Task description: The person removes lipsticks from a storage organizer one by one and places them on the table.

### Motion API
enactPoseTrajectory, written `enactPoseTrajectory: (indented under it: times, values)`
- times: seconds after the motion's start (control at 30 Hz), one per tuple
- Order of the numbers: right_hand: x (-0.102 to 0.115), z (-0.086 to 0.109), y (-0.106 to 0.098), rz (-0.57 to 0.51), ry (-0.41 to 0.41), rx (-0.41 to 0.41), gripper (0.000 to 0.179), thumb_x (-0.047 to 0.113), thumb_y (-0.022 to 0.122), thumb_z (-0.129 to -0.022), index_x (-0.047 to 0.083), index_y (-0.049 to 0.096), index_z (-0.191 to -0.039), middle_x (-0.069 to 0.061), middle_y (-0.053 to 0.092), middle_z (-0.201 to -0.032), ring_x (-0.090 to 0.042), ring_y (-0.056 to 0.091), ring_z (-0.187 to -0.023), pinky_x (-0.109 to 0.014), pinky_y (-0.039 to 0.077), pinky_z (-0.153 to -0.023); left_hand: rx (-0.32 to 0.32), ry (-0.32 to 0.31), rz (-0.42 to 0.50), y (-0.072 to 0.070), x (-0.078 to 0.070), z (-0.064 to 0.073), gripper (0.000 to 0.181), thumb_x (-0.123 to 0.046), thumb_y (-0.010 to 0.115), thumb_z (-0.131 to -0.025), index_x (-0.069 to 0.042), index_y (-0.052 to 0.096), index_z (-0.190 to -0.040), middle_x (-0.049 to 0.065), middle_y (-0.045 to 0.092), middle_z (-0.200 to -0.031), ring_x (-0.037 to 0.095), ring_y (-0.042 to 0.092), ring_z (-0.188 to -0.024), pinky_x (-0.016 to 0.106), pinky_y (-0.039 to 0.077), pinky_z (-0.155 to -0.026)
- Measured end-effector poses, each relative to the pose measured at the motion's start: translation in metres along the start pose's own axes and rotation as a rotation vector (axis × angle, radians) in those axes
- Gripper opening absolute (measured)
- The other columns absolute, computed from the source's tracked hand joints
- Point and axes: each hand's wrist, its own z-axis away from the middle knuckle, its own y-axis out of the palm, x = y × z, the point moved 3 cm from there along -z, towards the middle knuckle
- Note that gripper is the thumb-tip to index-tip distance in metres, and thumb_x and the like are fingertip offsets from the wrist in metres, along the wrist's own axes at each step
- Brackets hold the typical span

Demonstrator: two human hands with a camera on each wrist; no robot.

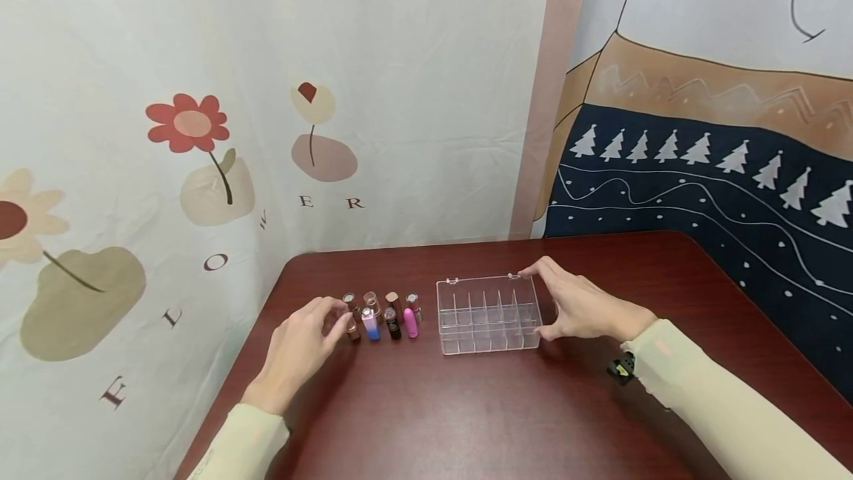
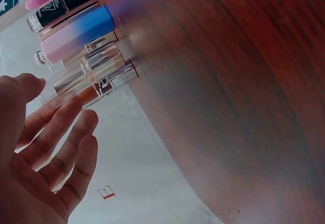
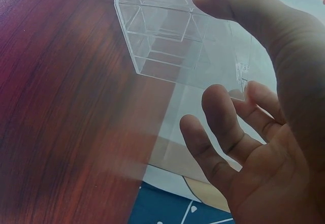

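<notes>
My left hand (image 1: 300,343) pinches the upper end of a clear-cased lipstick (image 2: 84,74) between thumb and fingers; it stands at the left front of a cluster of lipsticks. Beside it are a pink-to-blue lipstick (image 1: 370,325), a black one (image 1: 392,324) and a bright pink one (image 1: 410,323), with several more in a row behind. On the right, my right hand (image 1: 583,306) grips the right side of a transparent divided box (image 1: 489,350), thumb at the front and fingers at the back corner. No lipstick shows in its compartments.
Everything stands on a dark red wooden table (image 1: 426,413) with rounded far corners. A pale flower-printed curtain (image 1: 426,95) hangs behind and to the left. A navy tree-patterned cloth (image 1: 666,184) hangs at the right.
</notes>
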Motion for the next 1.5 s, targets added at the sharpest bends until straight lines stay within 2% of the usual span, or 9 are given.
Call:
enactPoseTrajectory:
  times: [0.33, 0.53, 1.1, 1.33, 1.5]
  values:
    - [0.000, 0.000, 0.001, -0.021, 0.009, 0.008, 0.100, 0.022, 0.108, -0.079, 0.015, 0.048, -0.159, -0.015, 0.057, -0.159, -0.007, 0.052, -0.076, -0.026, 0.054, -0.069, 0.027, -0.012, -0.006, 0.003, 0.005, -0.001, 0.014, -0.023, 0.087, -0.106, -0.018, 0.084, -0.118, -0.002, 0.080, -0.101, 0.013, 0.068, -0.075, 0.037, 0.056, -0.061]
    - [0.000, 0.000, 0.001, -0.022, 0.007, 0.008, 0.100, 0.021, 0.108, -0.079, 0.016, 0.048, -0.159, -0.013, 0.058, -0.158, -0.008, 0.052, -0.077, -0.026, 0.053, -0.069, 0.048, -0.022, -0.012, 0.004, 0.007, -0.002, 0.016, -0.024, 0.087, -0.106, -0.017, 0.083, -0.120, 0.000, 0.079, -0.101, 0.013, 0.064, -0.073, 0.038, 0.056, -0.061]
    - [0.002, -0.001, 0.002, -0.023, 0.016, 0.015, 0.100, 0.020, 0.107, -0.080, 0.014, 0.048, -0.160, -0.013, 0.058, -0.160, -0.007, 0.052, -0.072, -0.026, 0.054, -0.068, 0.039, -0.053, -0.042, -0.002, 0.007, 0.001, 0.023, -0.028, 0.084, -0.109, -0.015, 0.082, -0.128, 0.006, 0.082, -0.109, 0.015, 0.069, -0.075, 0.043, 0.059, -0.059]
    - [0.000, -0.001, 0.001, -0.023, 0.015, 0.018, 0.100, 0.022, 0.108, -0.080, 0.015, 0.048, -0.160, -0.013, 0.057, -0.159, -0.007, 0.052, -0.073, -0.026, 0.054, -0.069, -0.027, -0.036, -0.063, -0.004, 0.002, -0.001, 0.021, -0.026, 0.084, -0.108, -0.013, 0.083, -0.124, 0.010, 0.082, -0.112, 0.021, 0.068, -0.069, 0.046, 0.059, -0.058]
    - [-0.002, 0.000, 0.001, -0.022, 0.006, 0.012, 0.099, 0.023, 0.107, -0.080, 0.015, 0.049, -0.160, -0.013, 0.057, -0.160, -0.006, 0.053, -0.077, -0.028, 0.055, -0.074, -0.124, 0.032, -0.067, -0.006, -0.006, -0.002, 0.020, -0.021, 0.087, -0.104, -0.009, 0.084, -0.120, 0.013, 0.083, -0.114, 0.028, 0.069, -0.063, 0.050, 0.061, -0.060]
